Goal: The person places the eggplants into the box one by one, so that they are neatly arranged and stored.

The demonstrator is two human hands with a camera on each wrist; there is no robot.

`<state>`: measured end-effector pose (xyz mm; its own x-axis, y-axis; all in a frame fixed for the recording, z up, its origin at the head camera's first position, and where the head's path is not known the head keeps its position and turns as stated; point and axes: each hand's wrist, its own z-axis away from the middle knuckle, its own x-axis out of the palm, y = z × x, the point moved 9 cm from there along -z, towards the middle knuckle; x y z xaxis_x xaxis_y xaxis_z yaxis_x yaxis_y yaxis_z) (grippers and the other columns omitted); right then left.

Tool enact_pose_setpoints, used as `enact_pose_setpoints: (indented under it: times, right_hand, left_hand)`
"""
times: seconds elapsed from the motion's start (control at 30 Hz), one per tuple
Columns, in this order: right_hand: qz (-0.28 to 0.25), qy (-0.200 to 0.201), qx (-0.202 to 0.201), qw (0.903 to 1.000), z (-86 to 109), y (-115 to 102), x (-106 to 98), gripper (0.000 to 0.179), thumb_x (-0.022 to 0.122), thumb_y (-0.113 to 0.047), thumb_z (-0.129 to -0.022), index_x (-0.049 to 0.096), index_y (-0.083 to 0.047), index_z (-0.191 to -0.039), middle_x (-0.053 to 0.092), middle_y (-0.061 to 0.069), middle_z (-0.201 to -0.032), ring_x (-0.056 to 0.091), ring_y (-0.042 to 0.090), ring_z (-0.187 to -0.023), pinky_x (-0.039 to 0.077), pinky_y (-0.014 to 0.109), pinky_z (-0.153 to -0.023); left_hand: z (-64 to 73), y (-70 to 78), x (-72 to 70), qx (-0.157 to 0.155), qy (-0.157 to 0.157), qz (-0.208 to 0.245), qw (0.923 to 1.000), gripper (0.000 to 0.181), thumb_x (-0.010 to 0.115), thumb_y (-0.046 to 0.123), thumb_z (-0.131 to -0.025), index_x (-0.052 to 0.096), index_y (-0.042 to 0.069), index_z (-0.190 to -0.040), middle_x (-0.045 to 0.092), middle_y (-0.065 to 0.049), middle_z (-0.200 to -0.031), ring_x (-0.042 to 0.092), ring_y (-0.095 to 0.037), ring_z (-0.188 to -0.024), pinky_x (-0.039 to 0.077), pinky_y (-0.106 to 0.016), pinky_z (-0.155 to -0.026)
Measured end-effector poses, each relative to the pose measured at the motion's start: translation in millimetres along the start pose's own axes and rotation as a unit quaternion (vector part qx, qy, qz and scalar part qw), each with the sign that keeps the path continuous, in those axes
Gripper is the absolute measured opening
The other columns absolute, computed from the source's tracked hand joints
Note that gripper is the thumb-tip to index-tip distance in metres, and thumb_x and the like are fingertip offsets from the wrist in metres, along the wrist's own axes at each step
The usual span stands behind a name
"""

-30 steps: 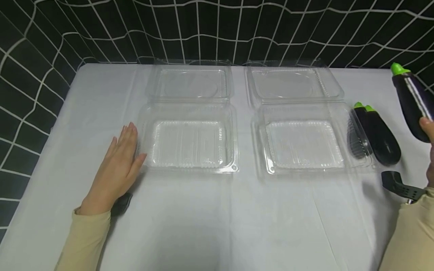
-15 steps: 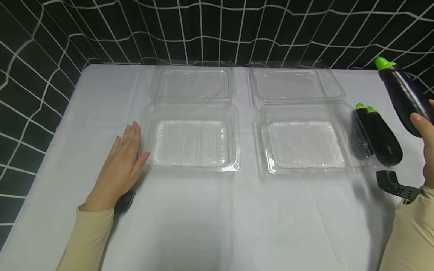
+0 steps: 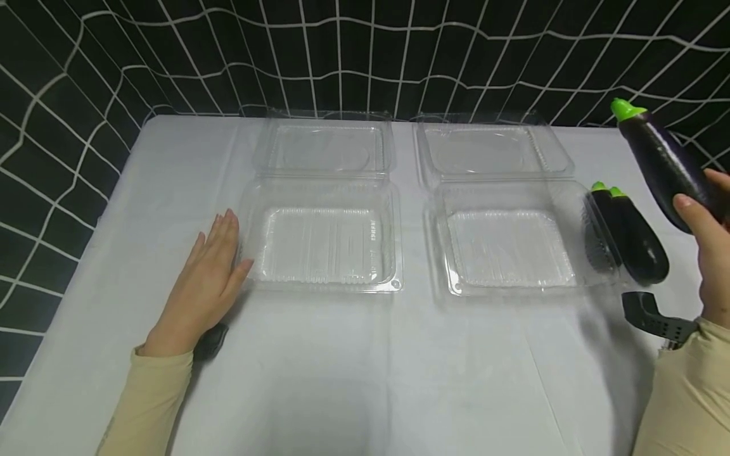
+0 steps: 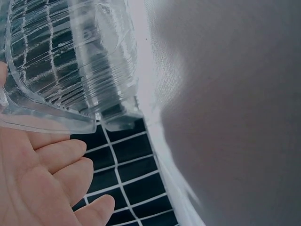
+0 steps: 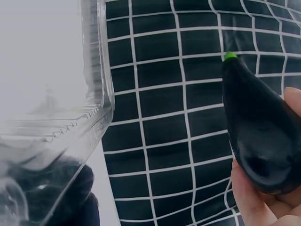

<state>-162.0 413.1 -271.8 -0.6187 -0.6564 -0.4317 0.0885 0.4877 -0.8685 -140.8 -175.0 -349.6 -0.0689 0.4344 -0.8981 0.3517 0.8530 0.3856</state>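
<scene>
Right hand (image 3: 711,253), three o'clock, grips an eggplant (image 3: 664,164) whose gloss could cause slipping; straight-fingered left hand (image 3: 199,285) seemingly touches a box (image 3: 322,247).

And there's the right hand (image 3: 713,259), sliced by the head view's right edge, most fingers lost behind the held eggplant (image 3: 664,164)! Mid-right, one lying eggplant (image 3: 602,206) is partly masked by the other eggplant (image 3: 644,247). Bottom corners: left sleeve (image 3: 151,405) and right sleeve (image 3: 684,392) both cropped. Left wrist view: the left hand (image 4: 42,179) clipped at lower left.

Eggplants (image 3: 637,240) right of two side-by-side containers (image 3: 507,250)
</scene>
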Motion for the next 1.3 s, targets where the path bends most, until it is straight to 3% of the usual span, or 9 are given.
enact_pose_setpoints:
  times: [0.13,0.33,0.53,0.7,0.87,1.1,1.3]
  right_hand:
    - [-0.004,-0.002,-0.003,1.0,2.1,-9,4,0.043,0.055,-0.006,-0.094,0.052,-0.018,-0.136,0.051,-0.012,-0.121,0.046,0.006,-0.115,0.028,0.022,-0.107]
    - [-0.001,0.002,0.007,1.0,1.8,-4,7,0.044,0.057,-0.006,-0.092,0.054,-0.02,-0.134,0.052,-0.009,-0.124,0.047,0.004,-0.114,0.029,0.021,-0.106]
    - [0.042,-0.003,-0.018,0.9989,11.7,-7,11,0.044,0.061,-0.007,-0.091,0.056,-0.02,-0.132,0.052,-0.016,-0.115,0.048,-0.001,-0.101,0.037,0.016,-0.096]
    - [0.065,-0.027,-0.024,0.9973,15.1,-14,20,0.047,0.061,-0.007,-0.09,0.054,-0.02,-0.134,0.051,-0.015,-0.117,0.048,-0.002,-0.101,0.038,0.018,-0.098]
    - [0.063,-0.042,-0.03,0.9967,15.7,-22,26,0.048,0.061,-0.006,-0.089,0.054,-0.02,-0.135,0.05,-0.014,-0.117,0.048,-0.001,-0.102,0.038,0.021,-0.101]
    - [0.071,-0.035,-0.068,0.9945,20.0,-29,24,0.047,0.063,-0.006,-0.088,0.056,-0.017,-0.133,0.051,-0.016,-0.115,0.046,-0.003,-0.096,0.039,0.016,-0.094]
    - [0.084,-0.057,-0.071,0.9923,24.1,-33,32,0.048,0.064,-0.006,-0.088,0.055,-0.017,-0.134,0.051,-0.016,-0.115,0.046,-0.004,-0.096,0.039,0.014,-0.092]
  left_hand:
    - [-0.7,-2.4,-0.9,-0.002,0.004,-0.001,1.0,0.064,0.038,0.033,-0.102,0.018,-0.011,-0.144,0.017,-0.022,-0.152,0.013,-0.031,-0.142,0.009,-0.048,-0.114]
    - [-1.8,-5.2,6.6,-0.012,-0.014,0.0,0.9998,0.064,0.039,0.031,-0.102,0.017,-0.011,-0.145,0.015,-0.022,-0.153,0.011,-0.03,-0.142,0.008,-0.048,-0.114]
    - [2.0,-3.4,6.8,-0.01,-0.014,-0.008,0.9998,0.064,0.04,0.03,-0.102,0.018,-0.012,-0.144,0.015,-0.022,-0.153,0.012,-0.031,-0.142,0.01,-0.049,-0.114]
    - [3.4,-2.1,3.0,-0.004,-0.006,-0.011,0.9999,0.065,0.037,0.034,-0.102,0.018,-0.012,-0.144,0.016,-0.023,-0.153,0.013,-0.032,-0.142,0.01,-0.049,-0.114]
    - [-0.4,-2.2,0.8,0.001,0.002,-0.01,0.9999,0.065,0.037,0.034,-0.102,0.018,-0.011,-0.144,0.016,-0.022,-0.153,0.013,-0.031,-0.142,0.01,-0.049,-0.114]
    - [-1.5,-1.5,2.7,0.004,0.001,-0.012,0.9999,0.064,0.041,0.03,-0.102,0.02,-0.013,-0.144,0.017,-0.023,-0.152,0.014,-0.032,-0.142,0.011,-0.05,-0.114]
    - [0.1,-1.8,2.8,0.001,0.003,-0.009,1.0,0.064,0.04,0.032,-0.102,0.021,-0.012,-0.144,0.017,-0.023,-0.152,0.014,-0.031,-0.142,0.011,-0.049,-0.114]
